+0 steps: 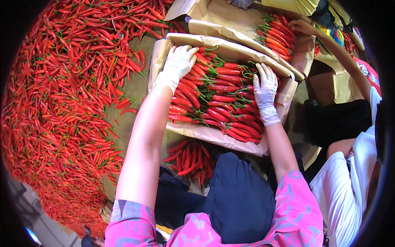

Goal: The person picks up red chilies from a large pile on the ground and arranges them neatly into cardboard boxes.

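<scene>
A paper-lined box (213, 140) stands before me, filled with rows of red chilli peppers (228, 89) with green stems. My left hand (180, 63), in a white glove, lies palm down at the box's far left corner, its fingertips against the chillies and the brown paper lining (209, 40). On the right side of the same box, my gloved right hand (266, 85) rests over the ends of the chillies, thumb and fingers spread. No chilli shows in the grasp of either hand, though the undersides of both are hidden.
A huge heap of loose red chillies (71, 83) covers the floor at left. Another paper-lined box (230, 15) adjoins mine at the back, where another person's hand (301, 27) touches chillies. A small chilli pile (191, 159) lies by my knee (240, 191). A person in white (339, 182) sits at right.
</scene>
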`<state>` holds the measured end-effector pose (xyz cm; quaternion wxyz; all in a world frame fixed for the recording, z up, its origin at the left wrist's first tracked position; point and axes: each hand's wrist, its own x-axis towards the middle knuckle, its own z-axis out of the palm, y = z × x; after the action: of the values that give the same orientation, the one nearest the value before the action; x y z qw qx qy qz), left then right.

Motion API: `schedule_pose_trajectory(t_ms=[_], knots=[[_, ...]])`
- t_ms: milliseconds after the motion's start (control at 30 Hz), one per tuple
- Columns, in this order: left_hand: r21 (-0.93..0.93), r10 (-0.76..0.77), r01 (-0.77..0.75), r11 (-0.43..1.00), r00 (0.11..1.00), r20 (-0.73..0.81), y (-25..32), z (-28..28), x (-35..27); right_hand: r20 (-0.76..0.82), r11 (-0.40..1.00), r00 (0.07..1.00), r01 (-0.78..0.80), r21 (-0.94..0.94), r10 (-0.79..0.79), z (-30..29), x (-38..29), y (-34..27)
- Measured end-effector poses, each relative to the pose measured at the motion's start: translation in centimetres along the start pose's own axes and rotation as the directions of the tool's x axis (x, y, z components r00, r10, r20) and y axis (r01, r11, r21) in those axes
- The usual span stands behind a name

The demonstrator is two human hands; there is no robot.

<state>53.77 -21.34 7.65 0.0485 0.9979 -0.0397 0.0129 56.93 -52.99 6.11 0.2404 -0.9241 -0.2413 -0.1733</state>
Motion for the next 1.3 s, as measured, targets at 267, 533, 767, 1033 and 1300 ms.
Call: schedule_pose_trajectory(t_ms=[267,533,767,1033,1300], knots=[[-0.016,0.056,-0.056,0.998,0.998,0.038,-0.1,0.1,-0.9,0.150,0.874,0.867,0.484,-0.031,-0.475,4.4,9.0,-10.1],[-0.043,0.077,-0.073,0.996,0.991,0.110,-0.7,-1.2,0.4,0.369,0.836,0.795,0.543,-0.079,-0.481,7.7,9.6,-10.7],[0.041,-0.076,0.074,0.996,0.996,0.055,2.4,1.4,-0.9,0.307,0.930,0.890,0.366,-0.035,-0.338,8.9,8.4,-8.7],[-0.314,-0.118,0.098,0.944,0.992,-0.045,0.7,1.4,-1.5,0.071,0.933,0.997,0.002,0.361,-0.029,-1.0,6.6,-7.1],[0.014,-0.165,0.172,0.985,0.960,-0.227,2.8,4.2,-1.2,-0.062,0.973,0.973,-0.218,0.078,0.223,-3.2,-1.4,-0.9]])
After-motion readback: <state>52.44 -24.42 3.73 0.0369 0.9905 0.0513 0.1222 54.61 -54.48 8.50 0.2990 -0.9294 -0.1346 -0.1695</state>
